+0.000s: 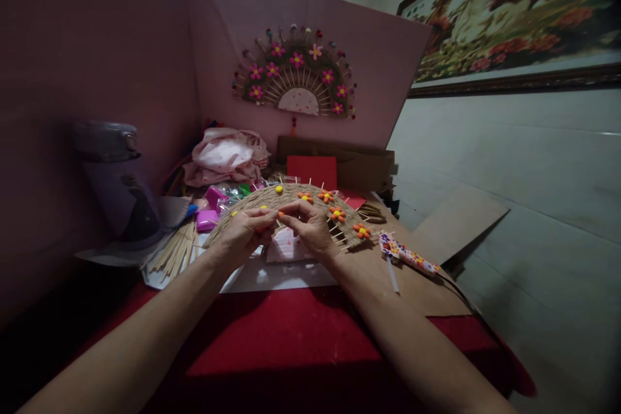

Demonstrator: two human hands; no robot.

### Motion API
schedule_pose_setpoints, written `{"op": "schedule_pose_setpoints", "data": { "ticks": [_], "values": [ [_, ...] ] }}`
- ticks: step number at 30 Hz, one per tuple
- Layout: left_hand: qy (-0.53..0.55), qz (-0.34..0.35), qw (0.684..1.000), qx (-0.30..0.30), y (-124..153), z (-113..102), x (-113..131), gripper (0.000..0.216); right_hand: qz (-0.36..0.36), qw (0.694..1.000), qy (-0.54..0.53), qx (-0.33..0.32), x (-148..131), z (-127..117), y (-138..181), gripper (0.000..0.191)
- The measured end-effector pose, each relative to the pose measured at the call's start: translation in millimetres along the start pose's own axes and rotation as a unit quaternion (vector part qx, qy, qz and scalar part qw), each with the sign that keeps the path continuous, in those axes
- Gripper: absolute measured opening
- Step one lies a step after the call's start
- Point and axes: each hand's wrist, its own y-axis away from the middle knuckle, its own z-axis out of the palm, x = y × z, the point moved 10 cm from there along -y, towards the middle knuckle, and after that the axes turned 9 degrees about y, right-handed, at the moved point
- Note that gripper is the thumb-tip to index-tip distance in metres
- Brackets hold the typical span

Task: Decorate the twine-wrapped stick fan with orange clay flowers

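Observation:
In the middle of the view my left hand [246, 233] and my right hand [311, 228] meet, fingertips pinched together. Between them shows a small piece of orange modelling clay [281, 214]; more orange is partly hidden under my left fingers. Behind and below my hands lies a half-round fan [286, 190] wrapped in twine, with thin sticks poking out of its rim. Orange flowers with yellow centres, such as one clay flower [337, 214], sit on its right part. Lone yellow dots, including a yellow disc [279, 189], lie on its left part. My hands hide the fan's middle.
A glue gun [407, 255] with a flowered cover lies on cardboard [417, 294] at right. Wooden sticks [175, 249], a purple flask [119, 187] and bundled pink cloth [228, 155] stand left. A finished fan [295, 71] hangs on the pink board behind.

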Motion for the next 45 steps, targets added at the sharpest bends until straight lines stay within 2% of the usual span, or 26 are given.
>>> {"op": "schedule_pose_setpoints", "data": {
  "ticks": [5,10,14,18,23,30,45],
  "values": [
    [-0.01,-0.007,1.0,0.017,0.9,-2.0,-2.5,0.025,-0.009,0.999,0.027,0.024,-2.8,-4.8,0.2,0.025],
    [-0.013,-0.007,1.0,0.013,0.5,-2.7,-2.5,0.022,-0.013,1.0,0.02,0.008,-2.2,-1.5,0.5,0.019],
    [-0.013,-0.003,1.0,0.018,0.6,-4.0,-1.7,0.023,-0.023,0.999,0.005,0.022,-3.6,-3.2,1.3,0.019],
    [-0.016,-0.003,1.0,0.001,0.7,-0.2,-2.0,0.024,-0.027,0.999,0.027,0.022,-3.7,-3.0,1.4,0.02],
    [-0.03,0.007,0.999,0.019,0.3,-3.7,-0.8,0.029,-0.047,0.997,0.049,0.036,-6.2,-6.2,1.5,0.021],
    [-0.038,0.018,0.999,-0.003,0.7,0.4,0.8,0.025,-0.05,0.996,0.065,0.029,-6.2,-4.8,2.3,0.019],
    [-0.037,0.022,0.999,0.024,0.9,-5.1,1.9,0.024,-0.056,0.996,0.067,0.032,-4.2,-5.0,2.0,0.017]
  ]
}}
